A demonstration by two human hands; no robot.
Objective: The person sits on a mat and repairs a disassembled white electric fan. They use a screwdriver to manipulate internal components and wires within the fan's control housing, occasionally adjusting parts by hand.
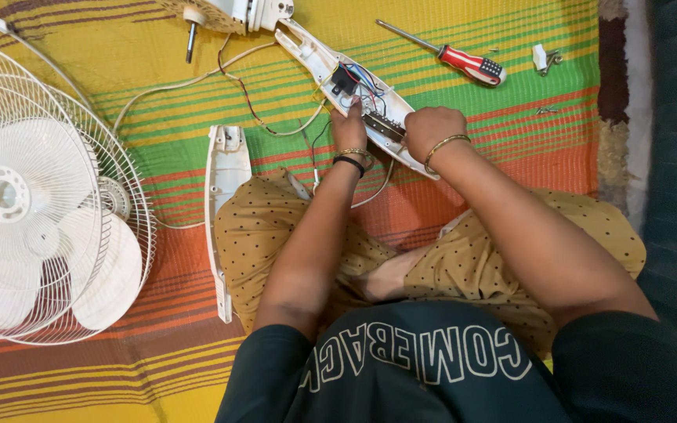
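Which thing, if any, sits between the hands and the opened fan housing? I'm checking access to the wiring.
Nothing visible does. Both the left hand and the right hand already rest on the open white fan housing, beside its exposed wires.

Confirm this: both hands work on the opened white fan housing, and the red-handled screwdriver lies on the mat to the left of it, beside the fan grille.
Wrong side. In the head view the red-handled screwdriver lies to the right of the opened white fan housing, far from the fan grille. The left hand and right hand do work on the housing.
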